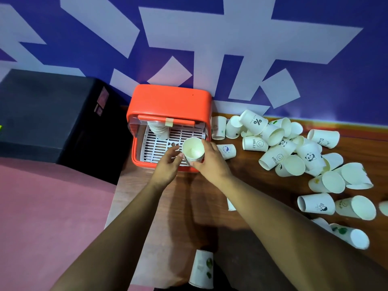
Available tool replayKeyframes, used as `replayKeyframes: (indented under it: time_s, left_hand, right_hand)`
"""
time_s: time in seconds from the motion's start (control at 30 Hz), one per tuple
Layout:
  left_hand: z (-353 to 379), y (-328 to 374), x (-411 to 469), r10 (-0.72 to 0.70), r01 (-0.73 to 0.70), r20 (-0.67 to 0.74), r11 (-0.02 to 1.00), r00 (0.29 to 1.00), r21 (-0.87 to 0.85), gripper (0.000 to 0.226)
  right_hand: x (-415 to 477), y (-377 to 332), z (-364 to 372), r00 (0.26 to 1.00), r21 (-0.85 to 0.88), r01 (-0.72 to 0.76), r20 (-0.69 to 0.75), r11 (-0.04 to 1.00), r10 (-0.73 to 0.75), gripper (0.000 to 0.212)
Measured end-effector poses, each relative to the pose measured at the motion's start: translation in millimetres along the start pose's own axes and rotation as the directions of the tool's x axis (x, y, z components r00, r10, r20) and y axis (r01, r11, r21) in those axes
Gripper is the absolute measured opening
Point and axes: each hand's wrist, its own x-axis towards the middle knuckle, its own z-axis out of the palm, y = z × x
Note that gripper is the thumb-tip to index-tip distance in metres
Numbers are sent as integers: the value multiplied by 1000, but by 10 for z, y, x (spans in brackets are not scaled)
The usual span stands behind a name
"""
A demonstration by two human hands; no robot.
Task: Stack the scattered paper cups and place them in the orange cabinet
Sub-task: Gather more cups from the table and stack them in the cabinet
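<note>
While right hand point(210, 162) grips cup stack point(193, 149) at orange cabinet point(170, 99) front edge, left hand point(168, 165) fingers relaxed alongside, loose cups point(294, 150) rightward.

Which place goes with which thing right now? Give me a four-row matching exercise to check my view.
Things:
1. stack of white paper cups
2. black box-shaped appliance
3. white paper cup printed with a black percent sign
4. white paper cup with green leaf print
Places:
A. resting on other cups near the blue wall
B. lying nearest the camera
C. gripped by the right hand at the orange plastic cabinet's open front
D. left of the cabinet
Pairs: 1-C, 2-D, 3-A, 4-B
</note>
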Motion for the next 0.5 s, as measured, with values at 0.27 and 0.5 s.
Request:
replayKeyframes:
  time_s: [0.27,0.5]
  left_hand:
    - [10,-421,-743,-53,46,26,973,998,226,15]
    - [269,-751,-1328,-367,133,458,875,810,466,27]
  right_hand:
    - [-899,656,-95,994,-41,-70,-89,997,67,30]
    - [-1632,942,414,819,-197,-374,389,906,423,40]
